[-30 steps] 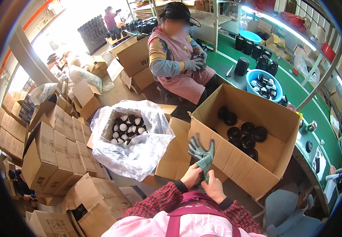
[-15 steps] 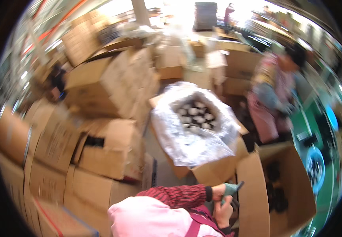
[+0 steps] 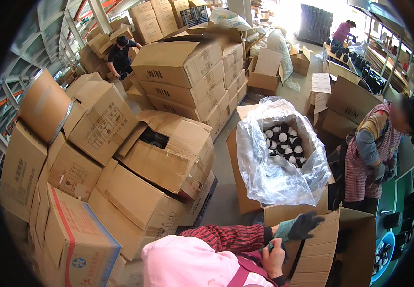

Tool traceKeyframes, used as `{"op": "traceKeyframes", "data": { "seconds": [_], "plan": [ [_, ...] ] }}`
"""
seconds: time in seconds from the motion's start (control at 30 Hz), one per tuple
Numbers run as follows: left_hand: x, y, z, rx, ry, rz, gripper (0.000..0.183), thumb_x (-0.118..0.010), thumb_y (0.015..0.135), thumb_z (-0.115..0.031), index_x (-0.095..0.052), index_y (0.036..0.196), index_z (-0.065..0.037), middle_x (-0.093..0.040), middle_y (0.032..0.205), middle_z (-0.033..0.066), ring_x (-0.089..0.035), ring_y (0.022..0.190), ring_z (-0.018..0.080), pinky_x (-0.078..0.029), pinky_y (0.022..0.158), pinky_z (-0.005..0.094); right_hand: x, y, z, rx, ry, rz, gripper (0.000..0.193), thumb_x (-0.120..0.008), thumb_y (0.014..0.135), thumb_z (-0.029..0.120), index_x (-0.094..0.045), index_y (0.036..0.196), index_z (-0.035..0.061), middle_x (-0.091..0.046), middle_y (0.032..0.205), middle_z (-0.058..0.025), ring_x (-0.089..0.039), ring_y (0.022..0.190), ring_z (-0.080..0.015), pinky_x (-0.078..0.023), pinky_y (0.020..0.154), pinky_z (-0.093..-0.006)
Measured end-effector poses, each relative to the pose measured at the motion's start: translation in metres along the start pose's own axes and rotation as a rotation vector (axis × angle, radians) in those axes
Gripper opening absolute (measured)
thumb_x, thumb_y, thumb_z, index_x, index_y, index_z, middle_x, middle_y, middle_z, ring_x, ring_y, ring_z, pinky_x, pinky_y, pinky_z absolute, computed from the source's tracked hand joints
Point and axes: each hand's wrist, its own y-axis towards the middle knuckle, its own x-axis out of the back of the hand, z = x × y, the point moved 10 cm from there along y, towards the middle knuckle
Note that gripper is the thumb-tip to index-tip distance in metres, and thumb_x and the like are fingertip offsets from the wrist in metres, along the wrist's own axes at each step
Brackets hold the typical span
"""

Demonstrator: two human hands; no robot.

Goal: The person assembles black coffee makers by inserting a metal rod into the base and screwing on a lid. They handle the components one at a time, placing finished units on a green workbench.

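My left hand (image 3: 303, 226) wears a teal glove with dark grey palm and fingers. Its fingers are spread apart above the flap of an open cardboard box (image 3: 317, 248). Just below the left wrist, my right hand (image 3: 274, 257) is bare and closed on what looks like another glove (image 3: 266, 247), of which only teal and dark bits show. Ahead of my hands stands a carton with a clear plastic liner (image 3: 252, 167), holding several black-and-white round parts (image 3: 283, 138).
Stacked cartons (image 3: 178, 91) and a cardboard drum (image 3: 44, 105) fill the left side. A co-worker in a checked apron (image 3: 367, 167) stands at the green bench (image 3: 398, 191) on the right, near a blue basin (image 3: 389, 239). Another person (image 3: 120, 58) bends at the far left.
The view has swung right, so the scene sits differently. My left hand's fingers have spread, with its glove now covering them. My right hand has come away slightly from the left.
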Motion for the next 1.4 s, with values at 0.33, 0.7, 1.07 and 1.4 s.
{"op": "traceKeyframes", "data": {
  "seconds": [0.33,0.7,1.07,1.4],
  "plan": [
    [-0.019,0.039,-0.017,0.151,-0.089,0.105,0.072,-0.042,0.101,-0.056,-0.049,0.146,-0.001,-0.064,0.122,0.0177,-0.051,0.126,0.0352,-0.035,0.116,0.0441,0.009,0.017,0.014,-0.013,0.169,-0.023,0.025,-0.066,0.089,0.015,-0.051,0.107,0.0069,-0.066,0.082,-0.0171,-0.068,0.075,-0.0385,-0.055,0.065,-0.0467],
    [-0.088,0.056,0.093,0.639,-0.203,0.02,0.07,-0.04,0.104,-0.058,-0.042,0.154,-0.008,-0.046,0.153,0.0204,-0.04,0.144,0.0374,-0.031,0.118,0.0581,0.035,0.003,0.014,-0.097,0.108,-0.252,0.033,-0.069,0.084,0.012,-0.046,0.106,0.0052,-0.062,0.078,-0.0129,-0.067,0.073,-0.0361,-0.052,0.062,-0.0457],
    [-0.116,0.101,0.011,-0.016,0.885,0.092,0.043,-0.049,0.107,-0.026,-0.047,0.147,-0.01,-0.055,0.139,0.0102,-0.052,0.129,0.0211,-0.043,0.107,0.037,0.154,-0.091,-0.067,-0.459,0.332,-0.922,0.019,-0.066,0.091,0.014,-0.054,0.103,0.0056,-0.056,0.081,-0.0077,-0.059,0.076,-0.0194,-0.049,0.069,-0.0336],
    [-0.137,-0.007,0.092,0.596,0.927,0.229,0.032,-0.051,0.11,-0.028,-0.056,0.129,-0.002,-0.064,0.113,0.0045,-0.061,0.1,0.0121,-0.053,0.087,0.0273,0.2,-0.114,-0.076,-0.431,0.39,-0.983,0.027,-0.064,0.102,0.029,-0.055,0.11,0.005,-0.066,0.086,-0.0137,-0.069,0.081,-0.0314,-0.051,0.07,-0.0364]
  ]
}}
